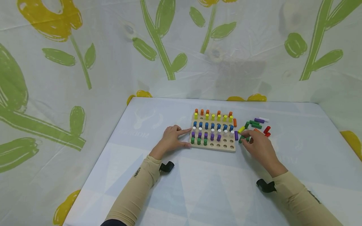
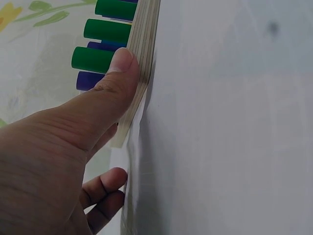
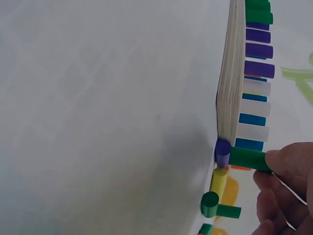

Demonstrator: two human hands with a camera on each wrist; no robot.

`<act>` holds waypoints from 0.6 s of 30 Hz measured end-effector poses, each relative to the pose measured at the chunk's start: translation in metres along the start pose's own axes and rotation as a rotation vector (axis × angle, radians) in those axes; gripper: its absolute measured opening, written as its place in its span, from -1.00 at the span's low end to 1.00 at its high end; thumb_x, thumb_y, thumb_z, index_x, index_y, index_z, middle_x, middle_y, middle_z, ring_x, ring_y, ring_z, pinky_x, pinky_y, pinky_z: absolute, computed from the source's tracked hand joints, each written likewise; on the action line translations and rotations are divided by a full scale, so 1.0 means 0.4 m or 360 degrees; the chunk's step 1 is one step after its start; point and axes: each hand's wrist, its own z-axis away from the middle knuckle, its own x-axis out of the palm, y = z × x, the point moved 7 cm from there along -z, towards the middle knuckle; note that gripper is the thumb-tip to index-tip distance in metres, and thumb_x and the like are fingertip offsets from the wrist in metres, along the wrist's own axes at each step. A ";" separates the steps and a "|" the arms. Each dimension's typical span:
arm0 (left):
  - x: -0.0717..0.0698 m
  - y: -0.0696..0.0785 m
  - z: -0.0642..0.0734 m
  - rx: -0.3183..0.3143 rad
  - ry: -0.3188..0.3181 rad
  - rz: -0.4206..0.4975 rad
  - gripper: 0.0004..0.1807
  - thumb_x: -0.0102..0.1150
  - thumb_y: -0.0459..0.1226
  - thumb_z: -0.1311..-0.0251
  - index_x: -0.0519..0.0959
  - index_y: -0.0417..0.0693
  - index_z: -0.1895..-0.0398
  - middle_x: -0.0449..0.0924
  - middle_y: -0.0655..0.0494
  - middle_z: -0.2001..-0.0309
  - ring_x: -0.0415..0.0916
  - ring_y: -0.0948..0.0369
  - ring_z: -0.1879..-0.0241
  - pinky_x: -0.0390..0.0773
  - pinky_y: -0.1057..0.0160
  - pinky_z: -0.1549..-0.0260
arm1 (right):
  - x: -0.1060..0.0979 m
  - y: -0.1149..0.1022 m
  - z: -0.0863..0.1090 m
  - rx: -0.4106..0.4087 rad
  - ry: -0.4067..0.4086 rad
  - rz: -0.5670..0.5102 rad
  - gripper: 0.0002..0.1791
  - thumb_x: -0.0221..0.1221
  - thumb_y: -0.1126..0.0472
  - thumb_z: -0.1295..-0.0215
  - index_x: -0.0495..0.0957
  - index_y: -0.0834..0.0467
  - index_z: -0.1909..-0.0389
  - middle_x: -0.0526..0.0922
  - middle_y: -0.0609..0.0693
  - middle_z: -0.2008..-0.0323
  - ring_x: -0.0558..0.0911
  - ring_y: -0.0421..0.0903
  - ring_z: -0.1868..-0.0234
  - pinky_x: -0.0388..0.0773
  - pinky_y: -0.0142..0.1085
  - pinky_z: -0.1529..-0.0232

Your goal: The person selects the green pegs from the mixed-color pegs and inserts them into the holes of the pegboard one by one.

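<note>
A wooden pegboard [image 1: 212, 148] carries rows of coloured pegs: orange at the back, then yellow, blue, white, purple and green. Bare holes show at its front right. My left hand [image 1: 169, 139] rests at the board's left side, index finger and thumb spread along it. In the left wrist view the thumb [image 2: 115, 83] touches the edge beside a green peg [image 2: 90, 58]. Right of the board, my right hand [image 1: 261, 149] pinches a green peg [image 3: 247, 158] between thumb and fingertips. That peg lies roughly level above the table in the right wrist view.
Loose pegs lie right of the board, among them a purple peg [image 1: 236, 135], an orange peg [image 1: 235, 122], a yellow peg [image 1: 241, 129], a red peg [image 1: 267, 129] and a white peg [image 1: 264, 119]. A floral-patterned sheet [image 1: 181, 47] hangs behind the table [image 1: 158, 194].
</note>
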 end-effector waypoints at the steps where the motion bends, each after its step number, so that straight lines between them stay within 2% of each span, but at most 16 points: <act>1: -0.001 0.001 0.000 0.0000 0.0001 0.0003 -0.09 0.43 0.24 -0.03 0.34 0.40 -0.50 0.28 0.08 0.09 0.17 0.11 0.07 0.20 0.11 -0.02 | -0.001 -0.003 0.001 -0.0007 0.0005 0.0001 -0.68 0.31 0.27 -0.33 0.64 0.27 -0.06 0.69 0.18 0.13 0.54 0.05 0.23 0.51 -0.18 0.29; 9: 0.000 0.000 0.002 -0.0002 -0.0009 0.0005 -0.09 0.43 0.24 -0.04 0.33 0.41 -0.50 0.27 0.09 0.09 0.16 0.11 0.07 0.19 0.12 -0.02 | -0.001 -0.017 0.003 -0.0013 -0.0008 0.0002 -0.68 0.31 0.25 -0.33 0.64 0.28 -0.06 0.68 0.19 0.11 0.56 0.08 0.18 0.54 -0.10 0.21; 18: -0.001 0.000 0.001 0.0009 0.0004 0.0010 -0.09 0.45 0.23 -0.02 0.35 0.40 -0.50 0.27 0.09 0.11 0.17 0.12 0.08 0.19 0.12 0.00 | 0.001 -0.029 0.006 -0.0009 -0.0035 0.0006 -0.67 0.33 0.24 -0.32 0.64 0.27 -0.06 0.68 0.19 0.11 0.55 0.09 0.17 0.54 -0.11 0.22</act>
